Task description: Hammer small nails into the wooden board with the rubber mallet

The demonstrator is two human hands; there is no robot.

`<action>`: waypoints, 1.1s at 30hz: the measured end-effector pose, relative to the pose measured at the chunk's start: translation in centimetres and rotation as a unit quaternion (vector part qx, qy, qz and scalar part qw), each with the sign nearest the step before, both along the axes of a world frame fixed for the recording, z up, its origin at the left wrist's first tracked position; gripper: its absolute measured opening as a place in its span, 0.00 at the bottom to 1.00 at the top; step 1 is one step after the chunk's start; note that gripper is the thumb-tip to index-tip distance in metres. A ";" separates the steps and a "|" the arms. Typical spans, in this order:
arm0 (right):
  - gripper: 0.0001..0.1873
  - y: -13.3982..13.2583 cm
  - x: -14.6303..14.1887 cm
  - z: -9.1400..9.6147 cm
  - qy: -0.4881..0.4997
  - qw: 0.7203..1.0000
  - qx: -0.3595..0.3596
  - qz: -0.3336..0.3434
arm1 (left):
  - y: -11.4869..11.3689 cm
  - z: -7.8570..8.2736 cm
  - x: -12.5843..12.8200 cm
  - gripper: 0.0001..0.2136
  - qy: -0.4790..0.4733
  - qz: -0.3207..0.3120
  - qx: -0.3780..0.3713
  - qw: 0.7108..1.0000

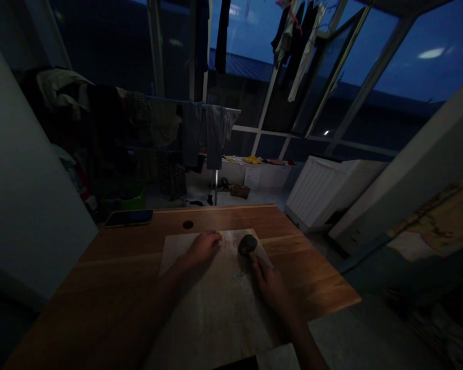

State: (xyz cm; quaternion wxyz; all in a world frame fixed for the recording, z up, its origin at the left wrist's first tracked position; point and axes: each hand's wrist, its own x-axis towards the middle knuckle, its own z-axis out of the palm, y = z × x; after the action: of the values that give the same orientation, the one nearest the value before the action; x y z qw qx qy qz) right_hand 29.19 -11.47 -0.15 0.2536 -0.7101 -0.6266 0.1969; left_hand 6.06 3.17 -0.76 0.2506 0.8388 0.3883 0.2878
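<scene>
Dim windows (239, 92) are seen beyond a wooden surface (312, 267), on which a pale board (212, 318) and a phone (129, 218) are placed. On the board, 2 thin pins (226, 242) are stood between the hands. A dark-headed mallet (247, 245) is gripped by its handle in the right hand (270, 285), its head positioned just right of the pins. The left hand (205, 246) is placed just left of them, fingers curled; whether anything is pinched cannot be told.

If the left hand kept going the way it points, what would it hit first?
The left hand would probably meet the nearer thin pin on the board first, with the mallet beyond; dimness makes depth uncertain.
</scene>
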 end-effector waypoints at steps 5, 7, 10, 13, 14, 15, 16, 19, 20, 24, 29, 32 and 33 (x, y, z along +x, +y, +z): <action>0.30 0.1 0.1 -0.1 0.017 1.000 0.013 0.009 | 0.1 -2.7 0.7 0.07 -0.115 0.071 -0.060 0.989; 0.31 0.1 0.2 -0.1 0.022 1.000 0.012 0.006 | 0.2 -3.1 0.8 0.06 -0.134 0.069 -0.076 0.986; 0.32 0.0 0.3 0.1 0.029 1.000 0.004 -0.001 | 0.3 -3.2 0.9 0.07 -0.160 0.075 -0.093 0.980; 0.31 -0.1 -0.3 0.7 0.040 0.999 0.016 0.015 | 0.3 -3.1 0.9 0.12 -0.174 0.095 -0.102 0.975; 0.30 0.0 -0.7 1.0 0.045 0.998 0.023 0.025 | 0.2 -3.1 0.9 0.13 -0.175 0.100 -0.102 0.974; 0.30 0.1 -1.2 1.4 0.049 0.998 0.027 0.034 | 0.2 -3.1 0.8 0.14 -0.175 0.102 -0.101 0.974; 0.30 0.3 -1.8 1.8 0.052 0.997 0.031 0.040 | 0.1 -3.1 0.8 0.14 -0.175 0.103 -0.098 0.974; 0.28 1.5 -3.7 3.1 0.051 0.996 0.043 0.052 | 0.0 -3.2 0.8 0.14 -0.182 0.098 -0.099 0.973; 0.28 1.9 -4.3 3.4 0.053 0.996 0.053 0.056 | 0.1 -3.2 0.8 0.14 -0.185 0.094 -0.101 0.973; 0.27 3.4 -6.1 3.8 0.040 0.996 0.056 0.054 | 0.3 -3.1 0.7 0.12 -0.180 0.074 -0.108 0.975; 0.26 3.7 -6.3 3.2 -0.001 0.996 0.028 0.079 | 0.4 -3.0 0.6 0.10 -0.168 0.074 -0.100 0.978; 0.28 3.7 -6.2 2.9 0.009 0.997 0.042 0.067 | 0.4 -3.2 0.6 0.08 -0.170 0.072 -0.101 0.978; 0.28 3.6 -6.2 2.8 0.013 0.996 0.045 0.072 | 0.5 -3.2 0.6 0.08 -0.177 0.069 -0.106 0.976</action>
State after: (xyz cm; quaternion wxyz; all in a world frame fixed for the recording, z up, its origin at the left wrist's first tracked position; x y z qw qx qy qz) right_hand 23.00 -7.82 2.68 0.2785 -0.6484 -0.6811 0.1952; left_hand 6.66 3.65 -3.99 0.3823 0.7146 0.4228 0.4055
